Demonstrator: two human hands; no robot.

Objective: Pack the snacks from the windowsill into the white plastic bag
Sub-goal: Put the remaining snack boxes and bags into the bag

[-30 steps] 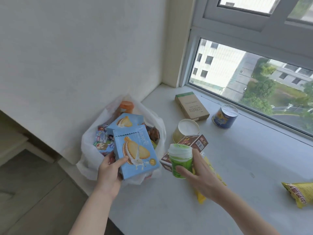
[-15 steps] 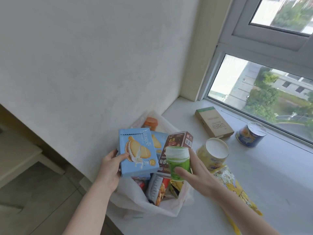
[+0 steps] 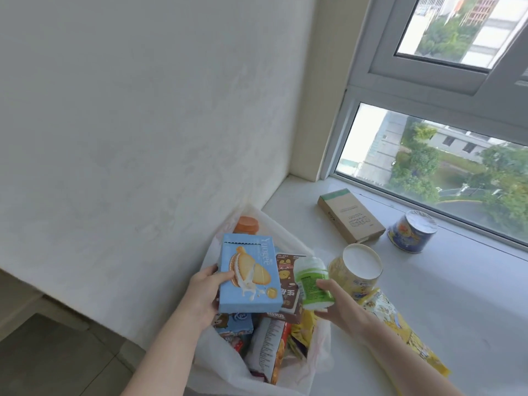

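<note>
White thin plastic bag (image 3: 228,375) at left end of pale windowsill (image 3: 457,295), mouth open, stuffed with packets. Light blue cardboard biscuit box (image 3: 248,274) with sandwich-cookie print held over bag mouth, gripped by left hand (image 3: 204,295), thumb on front face, fingers wrapped behind. Small green plastic jar with whitish lid (image 3: 313,282) tilted, lid toward wall, pinched by right hand (image 3: 340,305), thumb on label, other fingers under and behind. Brown printed carton (image 3: 290,290) between box and jar, standing in bag, lower part buried.

Inside bag: orange-capped container (image 3: 246,224) at far edge, only top visible; blue cartoon-print pack (image 3: 233,324) under biscuit box, mostly covered; red and white crinkled packet (image 3: 270,347) with small text, unreadable; yellow wrappers below, jumbled, hard to separate.

On sill: yellow round paper tub with white lid (image 3: 357,271) just beside right hand, lower side hidden by hand and jar; yellow flat snack bag (image 3: 405,332) lying under right forearm, partly covered; kraft cardboard box with green end (image 3: 350,215) flat near window; dark blue round tin with silver lid (image 3: 413,231) tipped against window frame. Print on all too small to read.
</note>
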